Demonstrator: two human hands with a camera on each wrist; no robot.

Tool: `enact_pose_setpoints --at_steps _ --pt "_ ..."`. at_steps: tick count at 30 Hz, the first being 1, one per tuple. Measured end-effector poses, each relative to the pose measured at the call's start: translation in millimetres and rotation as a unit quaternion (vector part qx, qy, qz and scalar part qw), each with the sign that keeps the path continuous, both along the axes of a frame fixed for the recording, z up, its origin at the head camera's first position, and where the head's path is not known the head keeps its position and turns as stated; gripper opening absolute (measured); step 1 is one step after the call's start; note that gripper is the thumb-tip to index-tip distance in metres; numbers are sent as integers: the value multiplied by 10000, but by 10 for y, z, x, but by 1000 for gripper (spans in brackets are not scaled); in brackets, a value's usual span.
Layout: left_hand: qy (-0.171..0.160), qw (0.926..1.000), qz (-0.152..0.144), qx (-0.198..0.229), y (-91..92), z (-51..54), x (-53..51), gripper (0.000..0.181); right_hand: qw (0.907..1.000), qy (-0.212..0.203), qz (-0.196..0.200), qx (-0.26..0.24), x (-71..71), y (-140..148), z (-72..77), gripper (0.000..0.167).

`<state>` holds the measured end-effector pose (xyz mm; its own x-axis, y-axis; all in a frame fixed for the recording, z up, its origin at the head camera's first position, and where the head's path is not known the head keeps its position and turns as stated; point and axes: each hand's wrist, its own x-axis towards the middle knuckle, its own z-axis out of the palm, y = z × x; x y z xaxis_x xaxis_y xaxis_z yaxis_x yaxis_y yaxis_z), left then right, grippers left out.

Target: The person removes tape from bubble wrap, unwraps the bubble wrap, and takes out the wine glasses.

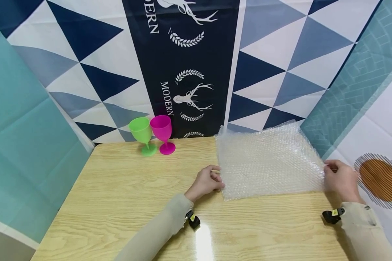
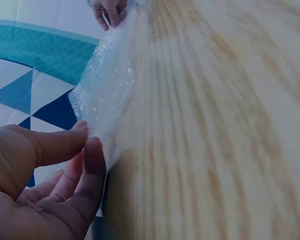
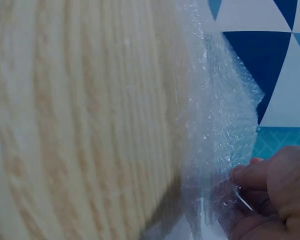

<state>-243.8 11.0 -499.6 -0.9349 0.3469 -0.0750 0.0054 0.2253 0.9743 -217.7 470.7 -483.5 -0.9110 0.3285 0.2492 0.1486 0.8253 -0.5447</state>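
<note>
A clear sheet of bubble wrap (image 1: 269, 163) stretches between the two hands over the right part of the wooden table. My left hand (image 1: 207, 182) pinches its left edge between thumb and fingers, as the left wrist view also shows. At the opposite edge, my right hand (image 1: 341, 179) pinches the sheet; in the right wrist view the film (image 3: 215, 120) partly covers those fingers. The sheet's far edge reaches the patterned backdrop. Apart from both hands, a green goblet (image 1: 141, 130) and a magenta goblet (image 1: 161, 128) stand upright side by side at the table's back edge.
The wooden table (image 1: 117, 203) meets a geometric-patterned cloth (image 1: 189, 65) at the back. A teal panel (image 1: 29, 127) rises on the left, and a white cloth with orange circles (image 1: 375, 145) hangs close to the right hand.
</note>
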Motion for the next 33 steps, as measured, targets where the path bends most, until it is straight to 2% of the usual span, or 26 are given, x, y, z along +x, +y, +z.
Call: enact_pose_setpoints --at_steps 5,11,18,23,29,33 --pt "-9 9998 79 -195 9 13 2 58 9995 -109 250 151 6 19 -39 32" --pt "217 9977 37 -640 36 29 -4 62 9977 -233 531 339 26 21 -53 41" --pt "271 9961 -34 -843 66 37 -9 64 9908 43 932 979 32 -52 -19 41" --pt "379 9928 -47 -1138 95 59 -30 62 9824 -446 1297 1265 23 -173 53 41" --pt "435 9907 -91 -1288 125 78 -47 64 9704 -731 1890 1312 -10 -242 64 41" --pt "530 9889 -163 -1382 140 76 -67 69 9663 -904 1940 1429 -5 -238 77 41"
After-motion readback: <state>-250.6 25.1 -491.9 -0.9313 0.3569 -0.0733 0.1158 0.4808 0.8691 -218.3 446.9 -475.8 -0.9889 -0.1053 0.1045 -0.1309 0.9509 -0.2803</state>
